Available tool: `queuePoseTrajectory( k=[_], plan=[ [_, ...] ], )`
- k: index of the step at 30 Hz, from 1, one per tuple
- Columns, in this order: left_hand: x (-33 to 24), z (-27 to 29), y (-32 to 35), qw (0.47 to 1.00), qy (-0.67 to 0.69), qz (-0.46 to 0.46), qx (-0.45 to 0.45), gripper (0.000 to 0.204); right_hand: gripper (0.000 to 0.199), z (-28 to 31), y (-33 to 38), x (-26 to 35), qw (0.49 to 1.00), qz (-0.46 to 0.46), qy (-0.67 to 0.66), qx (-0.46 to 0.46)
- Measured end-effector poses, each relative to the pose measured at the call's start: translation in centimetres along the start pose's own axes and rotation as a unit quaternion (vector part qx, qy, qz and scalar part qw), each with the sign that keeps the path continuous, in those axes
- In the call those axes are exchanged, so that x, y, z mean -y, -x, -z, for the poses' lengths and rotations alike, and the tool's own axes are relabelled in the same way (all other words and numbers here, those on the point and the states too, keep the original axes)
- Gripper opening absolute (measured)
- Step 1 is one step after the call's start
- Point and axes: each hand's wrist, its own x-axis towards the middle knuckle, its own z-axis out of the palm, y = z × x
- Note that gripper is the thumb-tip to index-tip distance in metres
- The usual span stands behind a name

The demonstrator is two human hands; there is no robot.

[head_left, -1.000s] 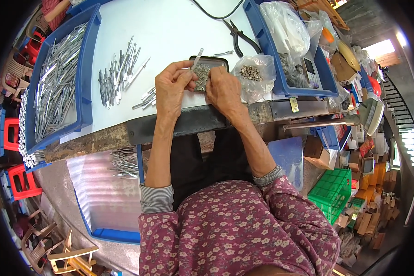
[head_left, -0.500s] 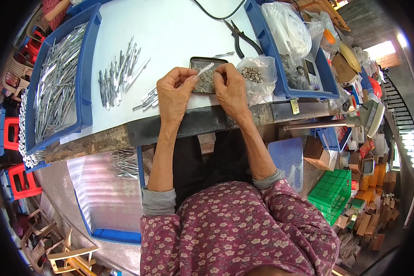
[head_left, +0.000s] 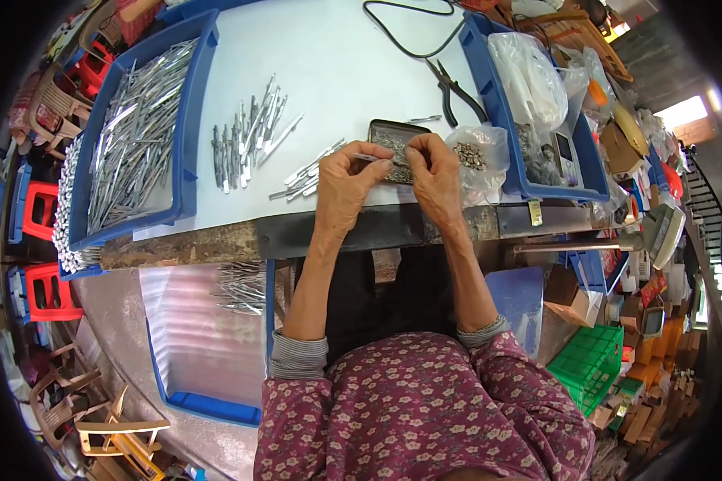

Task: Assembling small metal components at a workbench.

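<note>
Head view, left hand: the left hand has thumb and forefinger pinched together on a slim strip, which lies nearly flat over the near-left part of the small dark tray
Head view, right hand: the right hand has curled fingers, with thumb and forefinger drawn close over the tray's right side; one cannot tell whether a tiny piece is between them
Strip handling: a light, steady pinch near the strip's end probably serves best, leaving its working end bare and visible
Tiny parts: taking one at a time with the fingertips, low over the tray, should let any dropped part fall back among the rest
Wrists: resting them near the edge of the tabletop would likely steady both hands
Hands and held strip: two hands, one strip visible in the left
Tray and clear bag: one small tray of tiny parts, one clear bag of metal bits; contents too small to count
Pliers: one pair, with one loose thin piece nearby
Laid-out strips: two groups, a larger one and a smaller one, too overlapped to count
Blue bins: one at left heaped with uncountable strips, one at right holding plastic bags
</note>
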Motion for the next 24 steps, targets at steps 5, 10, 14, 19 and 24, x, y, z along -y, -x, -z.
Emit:
queuePoseTrajectory(
  k=[5,10,14,19,24],
  plan=[
    [0.4,0.2,-0.1,0.994,0.112,0.007,-0.003,0.011,0.007,0.3,0.3,0.1,0.975,-0.101,-0.189,0.06],
    [0.4,0.2,-0.2,0.996,0.074,-0.036,-0.014,0.015,0.007,0.6,0.2,0.1,0.931,-0.156,-0.321,0.08],
    [0.4,0.1,-0.4,0.995,0.086,-0.042,-0.016,0.017,0.009,0.1,-0.1,-0.2,0.939,-0.153,-0.301,0.059],
    [0.5,0.3,-0.5,0.99,0.135,-0.018,-0.036,0.023,0.013,-0.4,-0.2,-1.5,1.0,-0.02,-0.019,-0.004],
    [0.5,0.3,-0.4,0.99,0.137,-0.01,-0.022,0.025,0.016,-1.0,-0.2,-1.9,0.979,0.074,0.184,0.049]
  ],
)
